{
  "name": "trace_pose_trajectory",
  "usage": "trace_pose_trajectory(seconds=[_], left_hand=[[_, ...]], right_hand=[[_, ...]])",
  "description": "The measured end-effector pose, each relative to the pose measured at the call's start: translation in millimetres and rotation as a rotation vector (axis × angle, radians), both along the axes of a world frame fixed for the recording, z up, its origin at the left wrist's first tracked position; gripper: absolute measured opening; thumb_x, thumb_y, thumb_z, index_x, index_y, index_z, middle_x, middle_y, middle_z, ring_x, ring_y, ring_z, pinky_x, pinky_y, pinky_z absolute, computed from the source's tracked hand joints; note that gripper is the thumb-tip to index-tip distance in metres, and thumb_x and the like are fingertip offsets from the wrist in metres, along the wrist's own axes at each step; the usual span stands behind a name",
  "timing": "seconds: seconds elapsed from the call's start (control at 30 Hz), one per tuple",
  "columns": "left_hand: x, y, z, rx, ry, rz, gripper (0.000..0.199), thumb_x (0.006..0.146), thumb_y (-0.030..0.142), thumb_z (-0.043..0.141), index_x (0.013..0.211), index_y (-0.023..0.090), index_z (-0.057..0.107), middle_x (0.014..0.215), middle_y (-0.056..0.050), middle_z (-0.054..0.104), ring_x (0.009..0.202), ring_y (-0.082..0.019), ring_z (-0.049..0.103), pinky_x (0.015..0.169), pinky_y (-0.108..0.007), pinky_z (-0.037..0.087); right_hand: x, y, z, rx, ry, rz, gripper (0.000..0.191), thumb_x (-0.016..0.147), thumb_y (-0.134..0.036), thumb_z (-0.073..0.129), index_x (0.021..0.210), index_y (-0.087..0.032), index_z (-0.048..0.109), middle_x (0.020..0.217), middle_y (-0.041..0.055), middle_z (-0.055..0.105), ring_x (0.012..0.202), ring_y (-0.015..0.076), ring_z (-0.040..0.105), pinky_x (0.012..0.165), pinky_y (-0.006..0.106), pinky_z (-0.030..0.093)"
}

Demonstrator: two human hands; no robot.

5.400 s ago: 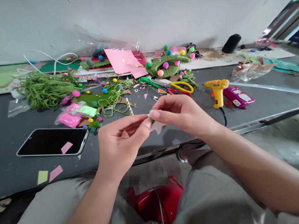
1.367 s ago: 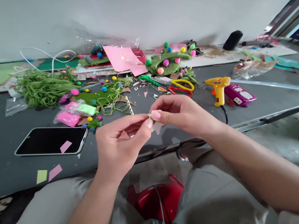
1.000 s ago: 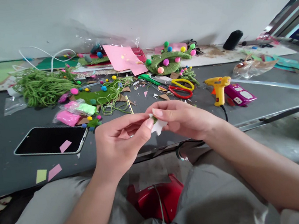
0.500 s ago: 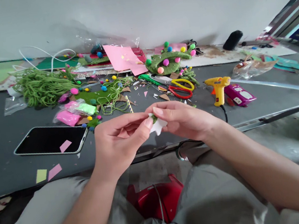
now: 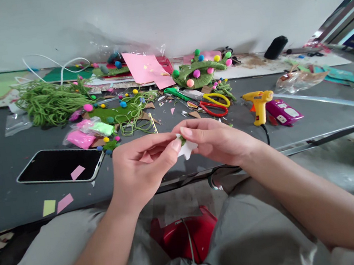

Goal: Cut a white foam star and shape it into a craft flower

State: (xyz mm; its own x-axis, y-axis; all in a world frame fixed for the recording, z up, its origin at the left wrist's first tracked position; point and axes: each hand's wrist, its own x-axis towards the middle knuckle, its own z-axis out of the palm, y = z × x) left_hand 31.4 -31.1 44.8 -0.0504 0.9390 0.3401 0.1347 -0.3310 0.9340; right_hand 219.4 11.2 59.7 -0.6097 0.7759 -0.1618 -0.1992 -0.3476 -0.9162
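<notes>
At the far left of the grey counter point(image 5: 229, 129), a tangled heap of green yarn point(image 5: 52, 102) lies behind a black-screened phone point(image 5: 59, 166). The left hand point(image 5: 145, 165) pinches a small white star-shaped piece point(image 5: 187, 150) above the counter's front edge; the right hand point(image 5: 214, 140) grips it opposite. Fingers hide its upper part, and the green bit on it is hard to make out. Scissors with red and yellow handles point(image 5: 214, 104) lie behind the right hand; further right, a yellow glue gun point(image 5: 259, 105) partly covers a purple packet point(image 5: 282, 112). Compared with 1.4 seconds ago, more of the white piece shows.
</notes>
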Motion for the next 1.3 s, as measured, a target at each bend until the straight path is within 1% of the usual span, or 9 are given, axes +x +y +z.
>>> trace_pose_trajectory(seconds=[0.17, 0.23, 0.5, 0.67, 0.9, 1.07, 1.13, 1.23, 1.3], left_hand=[[-1.0, 0.4, -2.2, 0.020, 0.039, 0.017, 0.011, 0.083, 0.028, 0.083, 0.094, 0.027, 0.085, 0.086, 0.000, 0.083, 0.072, -0.016, 0.077, 0.066, -0.024, 0.065], [-1.3, 0.8, -3.3, 0.023, 0.059, 0.032, 0.011, 0.083, 0.029, 0.083, 0.094, 0.027, 0.085, 0.086, 0.000, 0.083, 0.072, -0.016, 0.077, 0.066, -0.024, 0.065], [-1.1, 0.2, -4.1, 0.015, 0.043, 0.016, 0.011, 0.083, 0.029, 0.083, 0.094, 0.027, 0.085, 0.086, 0.000, 0.082, 0.073, -0.016, 0.076, 0.068, -0.025, 0.065], [-0.9, -0.5, -3.8, 0.019, 0.034, 0.006, 0.012, 0.083, 0.025, 0.083, 0.095, 0.028, 0.085, 0.087, 0.001, 0.082, 0.073, -0.015, 0.076, 0.067, -0.023, 0.064], [0.1, -1.5, -3.1, 0.005, 0.037, -0.001, 0.012, 0.084, 0.025, 0.083, 0.094, 0.028, 0.085, 0.087, 0.001, 0.082, 0.073, -0.015, 0.076, 0.069, -0.025, 0.065], [-0.9, -1.2, -3.3, 0.035, 0.064, 0.001, 0.013, 0.083, 0.024, 0.083, 0.095, 0.028, 0.085, 0.090, 0.001, 0.083, 0.075, -0.015, 0.077, 0.071, -0.024, 0.066], [-1.9, -0.8, -3.6, 0.058, 0.081, 0.000, 0.014, 0.083, 0.023, 0.082, 0.095, 0.028, 0.085, 0.090, 0.001, 0.083, 0.074, -0.015, 0.077, 0.071, -0.023, 0.066], [-3.3, -0.4, -3.7, 0.075, 0.118, 0.000, 0.016, 0.083, 0.021, 0.081, 0.097, 0.028, 0.085, 0.088, 0.002, 0.083, 0.072, -0.013, 0.076, 0.068, -0.020, 0.065], [-3.9, -0.4, -3.5, 0.077, 0.123, 0.005, 0.018, 0.083, 0.019, 0.081, 0.098, 0.028, 0.085, 0.087, 0.003, 0.083, 0.071, -0.012, 0.075, 0.067, -0.019, 0.064]], right_hand=[[-0.7, -1.2, -2.0, 0.178, -0.069, -0.065, 0.029, 0.086, -0.044, 0.083, 0.095, -0.019, 0.075, 0.089, 0.0003, 0.071, 0.077, 0.0098, 0.061, 0.070, 0.021, 0.049], [-0.6, -1.7, -2.8, 0.214, -0.090, -0.071, 0.029, 0.087, -0.045, 0.082, 0.097, -0.019, 0.074, 0.088, 0.0002, 0.071, 0.075, 0.0099, 0.061, 0.068, 0.022, 0.049], [-1.7, -4.6, -2.7, 0.245, -0.120, -0.128, 0.032, 0.083, -0.047, 0.085, 0.097, -0.020, 0.074, 0.094, 0.0017, 0.073, 0.086, 0.0128, 0.064, 0.077, 0.024, 0.052], [-2.5, -5.5, -1.6, 0.260, -0.121, -0.137, 0.032, 0.083, -0.045, 0.086, 0.096, -0.019, 0.073, 0.092, 0.0011, 0.072, 0.083, 0.0119, 0.064, 0.076, 0.024, 0.053], [-1.3, -5.5, -2.1, 0.210, -0.083, -0.116, 0.030, 0.083, -0.044, 0.086, 0.096, -0.020, 0.073, 0.091, 0.0006, 0.072, 0.080, 0.0111, 0.063, 0.073, 0.023, 0.052], [-1.2, -2.9, -2.6, -0.034, 0.043, -0.021, 0.029, 0.081, -0.037, 0.089, 0.100, -0.020, 0.074, 0.092, -0.0010, 0.067, 0.080, 0.0084, 0.061, 0.069, 0.017, 0.051], [-1.8, -2.3, -3.2, -0.083, 0.066, -0.012, 0.029, 0.082, -0.036, 0.089, 0.102, -0.020, 0.075, 0.096, -0.0002, 0.066, 0.082, 0.0090, 0.061, 0.069, 0.017, 0.052], [-3.0, -2.6, -4.1, -0.067, 0.047, -0.019, 0.028, 0.085, -0.037, 0.086, 0.103, -0.020, 0.075, 0.097, 0.0010, 0.066, 0.085, 0.0102, 0.062, 0.072, 0.018, 0.052], [-3.8, -3.3, -4.8, -0.003, 0.010, -0.032, 0.029, 0.086, -0.040, 0.085, 0.103, -0.020, 0.074, 0.095, 0.0009, 0.067, 0.085, 0.0104, 0.061, 0.073, 0.019, 0.052]])
